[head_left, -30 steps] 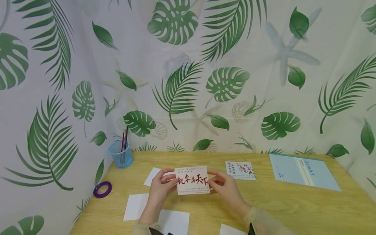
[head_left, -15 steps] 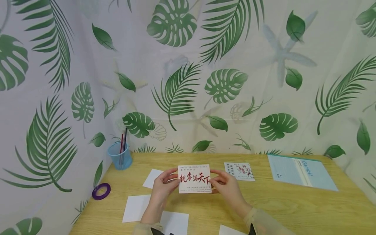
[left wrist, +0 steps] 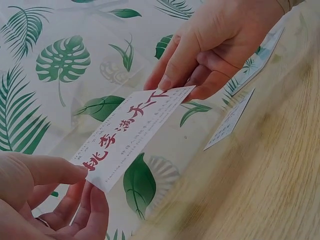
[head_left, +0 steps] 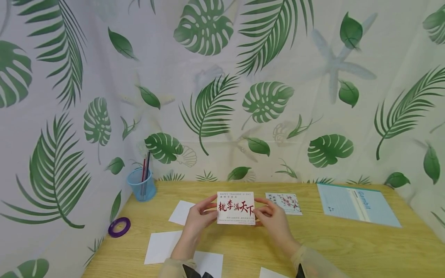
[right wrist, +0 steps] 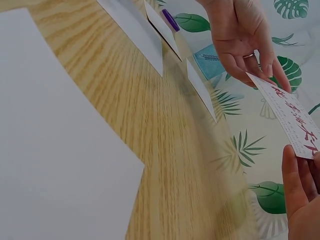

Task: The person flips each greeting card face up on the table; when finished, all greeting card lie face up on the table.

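Note:
Both hands hold up a small white greeting card [head_left: 236, 214] with large red Chinese characters and the printed line "Happy Teacher's Day". My left hand [head_left: 199, 219] pinches its left edge between thumb and fingers. On the opposite edge, my right hand [head_left: 272, 220] has the same kind of pinch. The card is raised above the table, its printed side toward the head camera. Seen in the left wrist view, the left thumb lies on the front of the card [left wrist: 127, 130] and the fingers pass behind. A second card [head_left: 288, 203] with red blossoms lies behind the right hand.
White paper pieces lie around the left forearm, including one sheet [head_left: 160, 247] and another [head_left: 180, 212]. A blue mesh pen cup [head_left: 141, 189] with pencils stands back left, near a purple tape roll [head_left: 119, 227]. A pale blue "Gambit" notebook [head_left: 358, 204] lies back right on the wooden table [head_left: 347, 251].
Both hands have carried the greeting card a little to the right and slightly up in the head view, still gripping it at both side edges. The other things stay in place.

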Demonstrator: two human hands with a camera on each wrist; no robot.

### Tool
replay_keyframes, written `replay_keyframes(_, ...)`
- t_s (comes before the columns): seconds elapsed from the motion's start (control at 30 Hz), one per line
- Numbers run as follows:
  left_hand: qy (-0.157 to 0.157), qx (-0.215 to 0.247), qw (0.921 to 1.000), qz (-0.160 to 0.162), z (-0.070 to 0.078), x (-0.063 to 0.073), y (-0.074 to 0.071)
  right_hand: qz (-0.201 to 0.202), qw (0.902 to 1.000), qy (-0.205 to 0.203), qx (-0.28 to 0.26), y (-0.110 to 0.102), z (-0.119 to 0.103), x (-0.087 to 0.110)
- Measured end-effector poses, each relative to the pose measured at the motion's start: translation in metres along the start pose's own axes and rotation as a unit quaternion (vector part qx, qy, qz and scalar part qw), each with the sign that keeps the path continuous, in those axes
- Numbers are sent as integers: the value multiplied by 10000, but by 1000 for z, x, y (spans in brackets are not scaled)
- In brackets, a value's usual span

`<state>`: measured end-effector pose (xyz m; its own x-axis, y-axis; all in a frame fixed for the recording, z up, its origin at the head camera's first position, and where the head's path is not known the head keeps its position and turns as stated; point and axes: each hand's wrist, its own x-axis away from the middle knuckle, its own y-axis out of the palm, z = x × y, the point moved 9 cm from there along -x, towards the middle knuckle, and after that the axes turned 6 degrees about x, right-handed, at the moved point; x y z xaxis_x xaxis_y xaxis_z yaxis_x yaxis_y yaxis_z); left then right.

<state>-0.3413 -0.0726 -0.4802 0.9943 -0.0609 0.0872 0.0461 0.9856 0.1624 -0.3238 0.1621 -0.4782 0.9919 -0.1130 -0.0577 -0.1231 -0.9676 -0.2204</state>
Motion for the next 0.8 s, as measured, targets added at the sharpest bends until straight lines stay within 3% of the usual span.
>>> replay_keyframes(0.8,6,-86,9994,-330,-6,-17,21,0,9999,67,-80,-13,13,-17)
